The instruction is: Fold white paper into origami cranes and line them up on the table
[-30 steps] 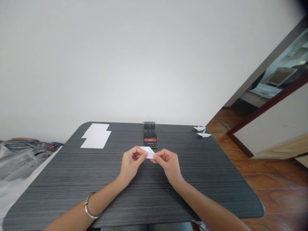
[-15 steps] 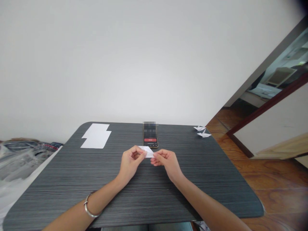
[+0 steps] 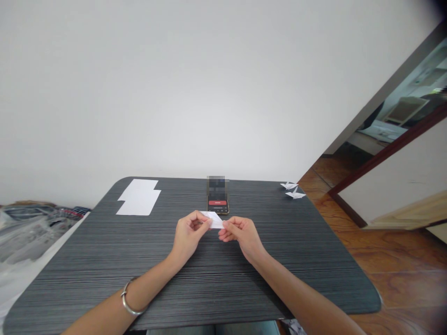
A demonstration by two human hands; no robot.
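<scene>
A small piece of folded white paper [image 3: 215, 220] is held between my two hands, over the middle of the table. My left hand [image 3: 190, 230] pinches its left part between thumb and fingers. At the right corner, my right hand [image 3: 242, 233] grips the paper with thumb and forefinger, its other fingers curled beneath. Just beyond the paper a phone [image 3: 218, 203] stands with its screen facing me, its lower part near the paper's top edge. The fingertips cover part of the folds.
On the dark table [image 3: 139, 260], two overlapping white paper sheets [image 3: 139, 200] lie at the back left. Two folded paper cranes [image 3: 295, 194] sit at the back right corner. A white wall [image 3: 209, 93] rises behind; bundled clothes [image 3: 35, 232] lie left of the table.
Both hands keep their pinch on the folded paper, almost in the same place. The whole view has shifted very slightly; nothing was let go.
</scene>
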